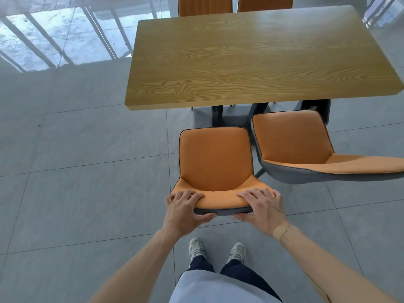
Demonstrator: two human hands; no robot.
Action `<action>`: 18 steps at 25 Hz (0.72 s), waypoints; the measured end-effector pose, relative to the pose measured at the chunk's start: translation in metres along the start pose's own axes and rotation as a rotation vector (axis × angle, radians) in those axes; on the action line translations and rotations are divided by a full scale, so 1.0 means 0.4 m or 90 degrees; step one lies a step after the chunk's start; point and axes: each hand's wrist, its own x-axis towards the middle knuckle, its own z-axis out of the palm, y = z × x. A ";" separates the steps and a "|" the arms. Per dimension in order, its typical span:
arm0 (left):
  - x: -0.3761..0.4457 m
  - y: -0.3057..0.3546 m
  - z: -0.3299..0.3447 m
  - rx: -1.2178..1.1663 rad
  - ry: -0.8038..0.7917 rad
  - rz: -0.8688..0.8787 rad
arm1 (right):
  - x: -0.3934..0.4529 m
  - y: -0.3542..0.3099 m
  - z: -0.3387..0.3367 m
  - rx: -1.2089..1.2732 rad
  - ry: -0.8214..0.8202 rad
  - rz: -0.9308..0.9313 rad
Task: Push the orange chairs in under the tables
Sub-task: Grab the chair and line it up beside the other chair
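An orange chair [215,158] with a grey shell stands in front of me, its seat just short of the wooden table's [251,57] near edge. My left hand [185,212] grips the left of the backrest top, fingers over the orange padding, thumb on the grey back. My right hand [262,209] grips the right of the same backrest the same way. A second orange chair [293,143] stands to the right, turned at an angle, its seat front just under the table's edge.
Two more orange chair backs [205,5] show behind the table's far side. The table's dark legs [217,115] stand under its near edge. Grey tiled floor [76,171] spreads to the left, with bright window reflections at the far left. My feet [217,250] stand behind the chair.
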 end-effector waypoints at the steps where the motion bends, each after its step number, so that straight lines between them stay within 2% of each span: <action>1: 0.004 0.000 0.001 0.000 -0.001 -0.002 | 0.005 0.004 0.000 0.002 0.000 -0.002; 18: 0.106 0.030 -0.010 -0.004 -0.016 -0.030 | 0.105 0.073 -0.037 0.030 -0.018 -0.015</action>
